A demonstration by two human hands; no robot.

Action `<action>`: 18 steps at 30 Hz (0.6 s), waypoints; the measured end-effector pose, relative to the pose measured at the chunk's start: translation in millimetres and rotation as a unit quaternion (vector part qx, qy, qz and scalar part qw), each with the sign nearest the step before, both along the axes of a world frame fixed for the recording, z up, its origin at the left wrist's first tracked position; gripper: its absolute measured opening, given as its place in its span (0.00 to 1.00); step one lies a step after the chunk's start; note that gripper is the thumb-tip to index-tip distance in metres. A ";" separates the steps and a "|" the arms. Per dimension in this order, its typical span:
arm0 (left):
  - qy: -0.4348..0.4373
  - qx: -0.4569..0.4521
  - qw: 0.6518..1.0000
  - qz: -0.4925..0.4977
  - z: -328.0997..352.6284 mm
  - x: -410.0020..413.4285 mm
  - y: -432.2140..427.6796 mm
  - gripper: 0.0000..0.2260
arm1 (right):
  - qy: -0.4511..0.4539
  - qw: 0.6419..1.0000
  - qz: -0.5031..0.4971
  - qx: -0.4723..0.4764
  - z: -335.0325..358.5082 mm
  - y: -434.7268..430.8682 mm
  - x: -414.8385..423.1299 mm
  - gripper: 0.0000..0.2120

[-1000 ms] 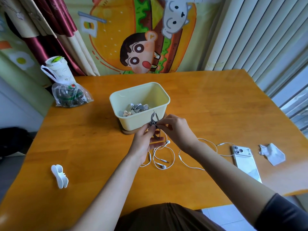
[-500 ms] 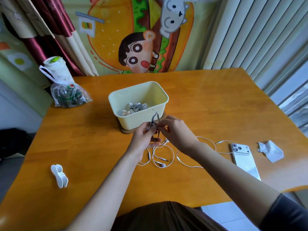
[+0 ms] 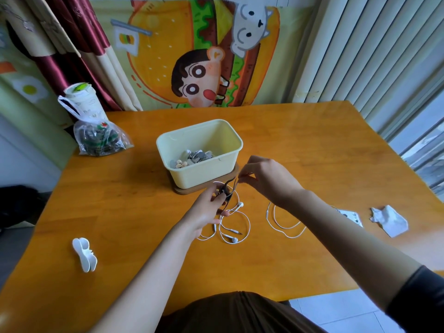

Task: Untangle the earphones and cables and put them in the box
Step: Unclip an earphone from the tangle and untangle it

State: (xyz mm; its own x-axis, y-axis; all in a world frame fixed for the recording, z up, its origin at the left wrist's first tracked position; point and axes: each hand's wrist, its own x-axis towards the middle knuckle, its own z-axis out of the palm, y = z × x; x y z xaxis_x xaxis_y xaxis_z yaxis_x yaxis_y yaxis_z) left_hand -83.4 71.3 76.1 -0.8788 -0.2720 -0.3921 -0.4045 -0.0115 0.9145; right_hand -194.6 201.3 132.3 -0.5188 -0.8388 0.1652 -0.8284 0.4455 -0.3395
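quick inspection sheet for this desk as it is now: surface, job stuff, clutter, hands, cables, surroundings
surface: glossy orange wooden table
job's things: cream box on a wooden base, small items already inside; dark cable held up in front of the box; white earphones loose on the table
clutter: plastic bag far left, white clip near left, white phone and crumpled paper right
hands: left hand grips the dark cable, right hand pinches its upper end
cables: white cable loop lies under the right forearm
surroundings: cartoon burger hanging, curtain, vertical blinds
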 end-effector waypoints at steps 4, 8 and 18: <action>0.001 -0.002 1.000 -0.019 3.5 -0.2 0.5 0.07 | -0.025 0.998 -0.014 -0.059 -3.1 -0.3 -0.4 0.06; -0.007 -0.028 0.999 -0.032 4.1 -0.3 -0.9 0.08 | -0.016 0.996 -0.014 -0.082 -10.5 -2.0 2.8 0.04; 0.031 0.023 0.999 -0.036 9.0 3.0 -0.2 0.08 | -0.057 0.984 -0.086 -0.144 -22.3 -2.7 -0.2 0.05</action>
State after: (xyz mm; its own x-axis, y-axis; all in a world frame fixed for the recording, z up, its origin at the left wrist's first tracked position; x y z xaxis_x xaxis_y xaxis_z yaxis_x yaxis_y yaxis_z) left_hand -80.4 71.2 85.2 -0.9184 -0.1899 -0.3471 -0.3487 -0.0260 0.9369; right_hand -194.7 198.6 110.1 -0.6782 -0.6641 0.3147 -0.6979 0.4478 -0.5590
